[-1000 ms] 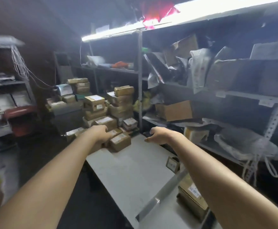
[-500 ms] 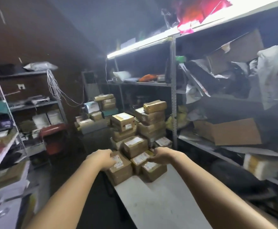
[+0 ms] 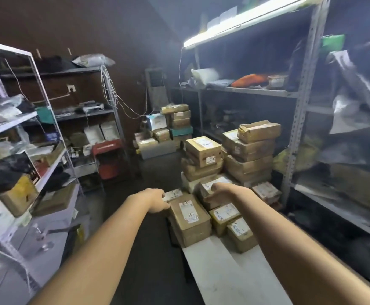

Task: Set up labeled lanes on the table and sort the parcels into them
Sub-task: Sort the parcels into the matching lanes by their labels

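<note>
My left hand (image 3: pixel 157 200) sits at the far left corner of the large parcel (image 3: pixel 189 219) in the centre of the frame, fingers bent down against it; whether they grip it I cannot tell. Just right of centre, my right hand (image 3: pixel 221 191) curls over the top of a taped parcel (image 3: pixel 202 191) that touches the large one's far right side, thumb on its near face. Below that wrist, a small parcel (image 3: pixel 224 213) and a second small parcel (image 3: pixel 240 233) lie side by side, all crowded on the far end of the pale bench (image 3: pixel 223 278). Behind them, toward the upper right, rises a stack of parcels (image 3: pixel 204 150) beside the metal shelving (image 3: pixel 302 84), lit by a strip light (image 3: pixel 234 20).
</note>
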Motion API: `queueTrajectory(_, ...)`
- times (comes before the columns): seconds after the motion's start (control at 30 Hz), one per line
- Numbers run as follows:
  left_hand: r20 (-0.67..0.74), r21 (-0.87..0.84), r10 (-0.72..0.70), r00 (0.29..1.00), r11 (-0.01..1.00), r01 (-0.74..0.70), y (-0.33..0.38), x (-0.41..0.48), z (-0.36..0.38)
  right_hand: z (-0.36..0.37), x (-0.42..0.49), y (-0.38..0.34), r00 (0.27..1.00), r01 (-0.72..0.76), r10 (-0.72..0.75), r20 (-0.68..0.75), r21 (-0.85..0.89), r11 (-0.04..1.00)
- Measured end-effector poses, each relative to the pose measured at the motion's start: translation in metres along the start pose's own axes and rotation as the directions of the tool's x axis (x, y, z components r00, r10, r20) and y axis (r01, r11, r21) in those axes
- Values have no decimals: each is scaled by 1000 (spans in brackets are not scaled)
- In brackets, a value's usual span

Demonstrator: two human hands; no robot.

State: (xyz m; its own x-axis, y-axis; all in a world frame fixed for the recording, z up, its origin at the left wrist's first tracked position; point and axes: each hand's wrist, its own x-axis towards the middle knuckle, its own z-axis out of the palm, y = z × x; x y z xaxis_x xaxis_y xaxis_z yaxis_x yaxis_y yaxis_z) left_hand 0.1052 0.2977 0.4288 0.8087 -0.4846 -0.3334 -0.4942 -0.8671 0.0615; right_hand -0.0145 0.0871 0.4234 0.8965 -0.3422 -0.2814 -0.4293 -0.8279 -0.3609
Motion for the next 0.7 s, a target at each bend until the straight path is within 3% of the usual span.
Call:
queueTrajectory(0.4, 10, -7, 175, 985, 985, -175, -70, 183, -48, -22, 142, -48, 982, -181, 182, -55, 21, 983)
queueTrajectory(0.57, 6, -3, 261, 965, 965, -261, -71, 244, -66, -37, 180, -51, 965, -255, 253, -64, -25, 967)
queueTrajectory(0.7, -42, -33, 297, 954, 954, -298, -56, 293, -81, -56, 223, -41, 946, -277, 275, -169, 16, 961)
